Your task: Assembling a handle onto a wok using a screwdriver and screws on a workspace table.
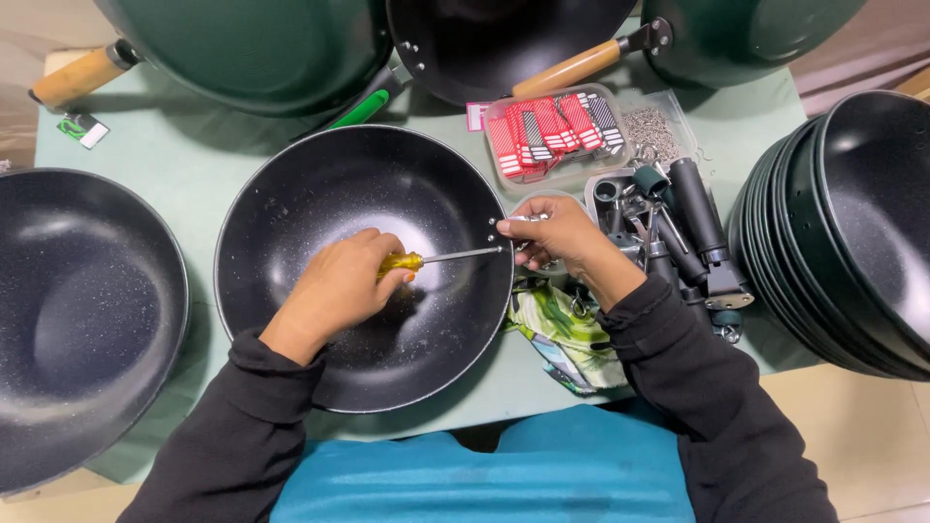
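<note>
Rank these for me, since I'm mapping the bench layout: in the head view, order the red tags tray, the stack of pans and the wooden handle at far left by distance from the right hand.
From the right hand:
1. Tray of red tags, just above it.
2. Stack of pans, at the right edge.
3. Wooden handle, top left corner, across the table.

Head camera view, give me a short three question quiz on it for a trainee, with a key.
1. True or false: the left hand holds a yellow-handled screwdriver inside the middle wok.
2. Where does the right hand rest? A) on the stack of woks B) at the middle wok's right rim C) on the clear tray of red tags
3. Fill in: the screwdriver's tip points toward the wok's ____ rim.

Key: 1 true; 2 B; 3 right.
</note>
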